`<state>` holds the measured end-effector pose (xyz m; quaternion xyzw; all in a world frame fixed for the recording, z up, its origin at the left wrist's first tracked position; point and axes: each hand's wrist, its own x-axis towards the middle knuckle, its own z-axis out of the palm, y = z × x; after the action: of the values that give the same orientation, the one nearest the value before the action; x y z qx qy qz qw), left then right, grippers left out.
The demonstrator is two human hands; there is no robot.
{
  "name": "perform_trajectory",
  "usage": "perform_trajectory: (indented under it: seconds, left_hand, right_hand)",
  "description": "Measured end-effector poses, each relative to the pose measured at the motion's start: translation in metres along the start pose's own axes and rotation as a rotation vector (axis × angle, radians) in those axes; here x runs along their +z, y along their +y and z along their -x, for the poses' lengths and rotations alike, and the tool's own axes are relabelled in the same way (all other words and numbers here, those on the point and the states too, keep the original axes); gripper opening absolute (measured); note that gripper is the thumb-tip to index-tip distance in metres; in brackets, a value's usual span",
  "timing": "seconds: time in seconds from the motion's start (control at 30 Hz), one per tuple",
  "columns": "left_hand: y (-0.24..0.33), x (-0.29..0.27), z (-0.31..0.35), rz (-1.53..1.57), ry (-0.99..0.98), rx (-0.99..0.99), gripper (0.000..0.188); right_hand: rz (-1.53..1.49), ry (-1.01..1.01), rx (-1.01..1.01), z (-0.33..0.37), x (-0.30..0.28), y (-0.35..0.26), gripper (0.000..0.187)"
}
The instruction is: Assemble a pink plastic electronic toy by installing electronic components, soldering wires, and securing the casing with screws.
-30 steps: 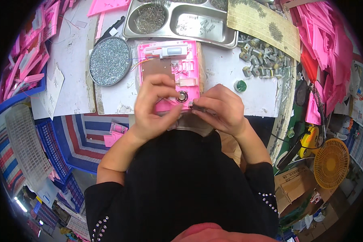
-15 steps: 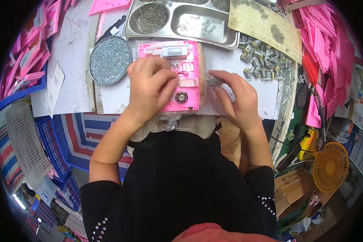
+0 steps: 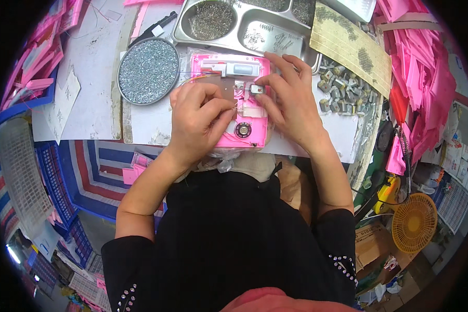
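Observation:
A pink plastic housing [image 3: 260,123] lies in front of me, fitted with a round black speaker [image 3: 243,130], a grey-white module [image 3: 244,69] along its far edge and thin wires. My right hand [image 3: 291,99] pinches a small silver motor [image 3: 256,89] between thumb and fingers over the housing's right side. My left hand [image 3: 200,114] is closed in a pinch at the housing's left part, by the thin wires; what its fingertips hold is too small to make out. Part of the housing is covered by that hand.
A round dish of small screws [image 3: 148,71] stands left of the housing. Behind are a metal tray [image 3: 239,44] with springs and a yellowish board [image 3: 343,49] bearing springs. Loose small motors [image 3: 343,91] are piled at right. Pink parts [image 3: 421,73] stack at far right.
My right hand has moved left from beside the housing to over it, bringing the motor in. My left hand stays at the housing's left side. The view has shifted slightly.

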<state>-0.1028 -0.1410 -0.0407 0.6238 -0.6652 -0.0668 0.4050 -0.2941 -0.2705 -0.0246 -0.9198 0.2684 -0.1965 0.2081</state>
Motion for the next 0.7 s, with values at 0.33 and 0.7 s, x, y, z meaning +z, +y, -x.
perform_trajectory:
  seconds: [0.33,0.7]
  left_hand:
    - [0.001,-0.005,-0.001,0.036,-0.025,0.008,0.016]
    - [-0.006,-0.005,0.003,0.070,-0.029,0.029,0.018]
  right_hand:
    - [0.016,-0.071,0.061,-0.007,-0.004,0.003,0.022]
    - [0.016,0.115,-0.103,-0.019,0.004,-0.022,0.014]
